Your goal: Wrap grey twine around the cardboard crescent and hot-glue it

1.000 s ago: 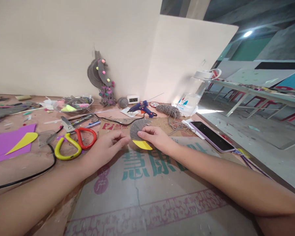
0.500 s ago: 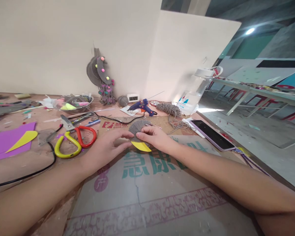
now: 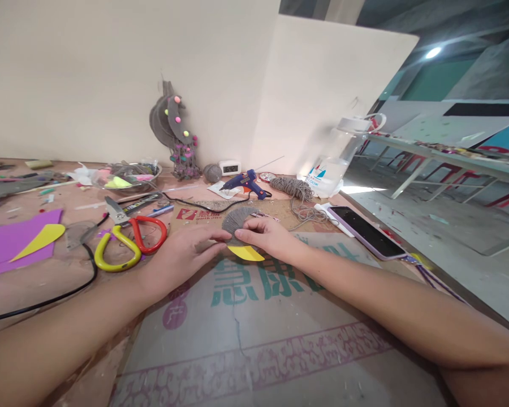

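Observation:
A round disc wound with grey yarn point(image 3: 236, 219) is held up over the cardboard between my two hands. Below its lower edge a yellow curved cut-out piece point(image 3: 246, 253) sticks out. My left hand point(image 3: 190, 249) has its index fingertip and thumb at the disc's left edge, near the yellow piece. My right hand point(image 3: 269, 236) pinches the disc from the right, thumb across its front; its other fingers are partly hidden behind. How the yellow piece joins the disc is hidden.
Scissors point(image 3: 139, 234) with one yellow and one red handle lie left, beside purple sheets point(image 3: 21, 237). Behind the hands lie a blue glue gun point(image 3: 246, 182) and a grey yarn skein point(image 3: 292, 188). A phone point(image 3: 367, 232) and water bottle point(image 3: 333, 161) are at right.
The yellow piece has shifted slightly to the right under the disc and shows at a slightly different angle. Both hands stay almost in the same place, still at the disc.

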The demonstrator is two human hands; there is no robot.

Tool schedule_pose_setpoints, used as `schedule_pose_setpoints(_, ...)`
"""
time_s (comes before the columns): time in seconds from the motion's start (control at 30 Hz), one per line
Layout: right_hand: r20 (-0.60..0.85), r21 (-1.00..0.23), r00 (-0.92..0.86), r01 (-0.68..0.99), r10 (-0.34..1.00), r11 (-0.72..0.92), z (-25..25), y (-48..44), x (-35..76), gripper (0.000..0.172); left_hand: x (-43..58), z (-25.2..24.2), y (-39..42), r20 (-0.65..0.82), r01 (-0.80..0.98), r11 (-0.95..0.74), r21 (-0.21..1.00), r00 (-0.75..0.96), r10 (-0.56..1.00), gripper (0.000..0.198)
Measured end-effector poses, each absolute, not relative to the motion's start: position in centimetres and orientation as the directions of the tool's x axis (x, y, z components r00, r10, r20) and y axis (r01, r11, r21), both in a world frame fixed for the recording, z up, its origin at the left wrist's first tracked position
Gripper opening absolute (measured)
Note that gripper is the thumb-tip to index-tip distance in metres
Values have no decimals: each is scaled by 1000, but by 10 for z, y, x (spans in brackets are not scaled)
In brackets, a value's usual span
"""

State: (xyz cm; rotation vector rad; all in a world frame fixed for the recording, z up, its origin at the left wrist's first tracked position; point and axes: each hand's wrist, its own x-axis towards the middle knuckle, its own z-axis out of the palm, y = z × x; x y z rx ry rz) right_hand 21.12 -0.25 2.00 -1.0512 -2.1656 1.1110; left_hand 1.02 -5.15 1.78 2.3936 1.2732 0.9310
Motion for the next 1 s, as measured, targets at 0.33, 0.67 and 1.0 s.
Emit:
schedule_pose_setpoints(0.33, 79, -832, -590, 406, 804, 379, 20, -4, 212, 40, 8, 14, -51, 412, 665, -592, 455, 432, 802, 22)
schedule_pose_setpoints(0.67, 63, -853, -586, 389, 808, 349, 19, -3, 212, 40, 4, 10, -48, 454, 575, -652, 494, 469, 758, 32)
schedule_pose_setpoints(1.0, 131, -852, -587, 346, 799, 394, 13, -4, 209, 33, 11, 22, -46, 289, 567, -430, 702, 325, 900, 28)
